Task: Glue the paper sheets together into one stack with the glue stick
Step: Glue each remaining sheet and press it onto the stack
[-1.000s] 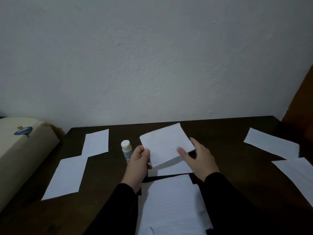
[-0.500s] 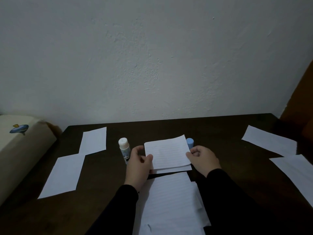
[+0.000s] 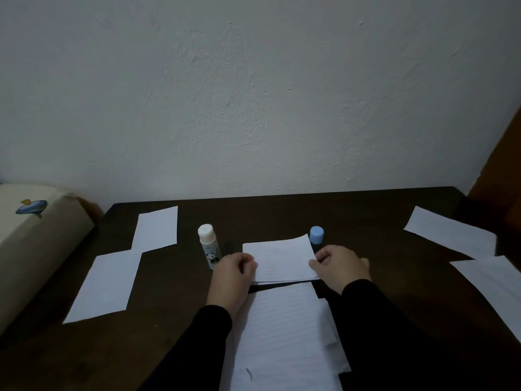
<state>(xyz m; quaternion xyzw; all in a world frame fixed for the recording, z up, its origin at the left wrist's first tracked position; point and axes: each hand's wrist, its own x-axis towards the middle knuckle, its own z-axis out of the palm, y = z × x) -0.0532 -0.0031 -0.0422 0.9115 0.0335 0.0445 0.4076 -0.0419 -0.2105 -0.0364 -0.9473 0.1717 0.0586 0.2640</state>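
Note:
A small lined paper sheet [image 3: 282,259] lies on top of another sheet at the middle of the dark table [image 3: 352,218]. My left hand [image 3: 232,273] pinches its left edge and my right hand [image 3: 339,268] pinches its right edge. The glue stick [image 3: 208,245], white with a panda label, stands uncapped just left of my left hand. Its blue cap [image 3: 316,235] stands behind the sheet's far right corner. A pile of larger lined sheets [image 3: 284,334] lies between my forearms, near the front.
Two blank sheets [image 3: 156,228] [image 3: 105,285] lie at the left. Two more [image 3: 451,231] [image 3: 496,286] lie at the right. A cream cushion [image 3: 31,235] flanks the table's left side. A white wall rises right behind the table.
The small sheet, held tilted in the air a second ago, has come down flat onto the sheet beneath. Both hands now hold it by its side edges, and the blue cap shows.

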